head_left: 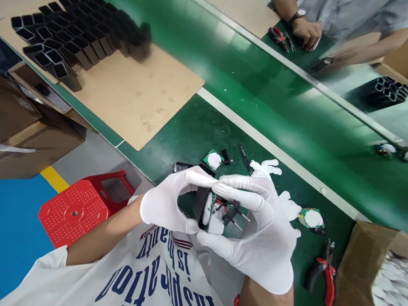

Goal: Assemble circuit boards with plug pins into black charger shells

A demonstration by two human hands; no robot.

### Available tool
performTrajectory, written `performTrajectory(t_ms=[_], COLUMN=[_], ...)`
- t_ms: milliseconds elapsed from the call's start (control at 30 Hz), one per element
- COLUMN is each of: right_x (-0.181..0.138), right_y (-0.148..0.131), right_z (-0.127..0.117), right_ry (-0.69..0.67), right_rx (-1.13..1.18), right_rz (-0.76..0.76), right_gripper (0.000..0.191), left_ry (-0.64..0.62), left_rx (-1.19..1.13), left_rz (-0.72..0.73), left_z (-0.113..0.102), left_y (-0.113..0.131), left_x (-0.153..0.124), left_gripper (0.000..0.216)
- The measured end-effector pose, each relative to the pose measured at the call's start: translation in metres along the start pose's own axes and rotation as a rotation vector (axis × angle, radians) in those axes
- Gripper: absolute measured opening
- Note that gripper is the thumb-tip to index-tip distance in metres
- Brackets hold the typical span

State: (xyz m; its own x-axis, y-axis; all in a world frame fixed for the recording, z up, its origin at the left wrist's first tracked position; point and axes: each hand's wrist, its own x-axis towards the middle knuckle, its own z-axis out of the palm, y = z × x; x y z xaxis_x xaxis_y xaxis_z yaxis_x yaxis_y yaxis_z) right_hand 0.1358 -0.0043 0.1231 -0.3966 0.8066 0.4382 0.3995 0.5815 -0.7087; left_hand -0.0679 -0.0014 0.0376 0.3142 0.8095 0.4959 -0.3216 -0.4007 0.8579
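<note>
My left hand, in a white glove, is closed around a black plastic adapter housing, thumb on one side and fingers on the other. Out of its open end shows a green circuit board with white padding. Red and black wires run from it to a black two-pin plug. My right hand, also gloved, grips the same adapter at the open end, fingertips at its top and bottom edges. Beyond my hands lie another circuit board and black tweezers.
Red-handled pliers, another circuit board and a white glove lie to the right, beside a cardboard box. Many black housings stand on cardboard at far left. A red stool is below. A co-worker's hands are across.
</note>
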Motion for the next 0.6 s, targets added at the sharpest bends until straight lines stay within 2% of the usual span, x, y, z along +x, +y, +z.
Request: performTrajectory(t_ms=[100, 267, 333, 467, 600], right_x=[-0.0005, -0.0062, -0.0063, -0.0015, 0.0016], right_y=[0.0014, 0.0010, 0.0009, 0.0023, 0.0012], right_z=[0.0016, 0.0068, 0.0074, 0.0045, 0.0026], right_ry=[0.032, 0.195, 0.181, 0.043, 0.055], right_rx=[0.055, 0.084, 0.124, 0.121, 0.020], right_rz=[-0.003, 0.008, 0.005, -0.033, -0.070], right_gripper=[0.069, 0.038, 0.044, 0.074, 0.062], left_ry=[0.020, 0.038, 0.034, 0.028, 0.017], left_rx=[0.004, -0.012, 0.006, 0.039, 0.045], left_rz=[0.007, 0.084, 0.083, 0.075, 0.070], left_z=[0.0023, 0.0042, 0.0036, 0.0011, -0.0012], left_y=[-0.0015, -0.0031, -0.0030, -0.0045, -0.0074], left_x=[-0.0010, 0.0041, 0.0061, 0.0055, 0.0049], left_gripper=[0.090, 0.087, 0.086, 0.088, 0.092])
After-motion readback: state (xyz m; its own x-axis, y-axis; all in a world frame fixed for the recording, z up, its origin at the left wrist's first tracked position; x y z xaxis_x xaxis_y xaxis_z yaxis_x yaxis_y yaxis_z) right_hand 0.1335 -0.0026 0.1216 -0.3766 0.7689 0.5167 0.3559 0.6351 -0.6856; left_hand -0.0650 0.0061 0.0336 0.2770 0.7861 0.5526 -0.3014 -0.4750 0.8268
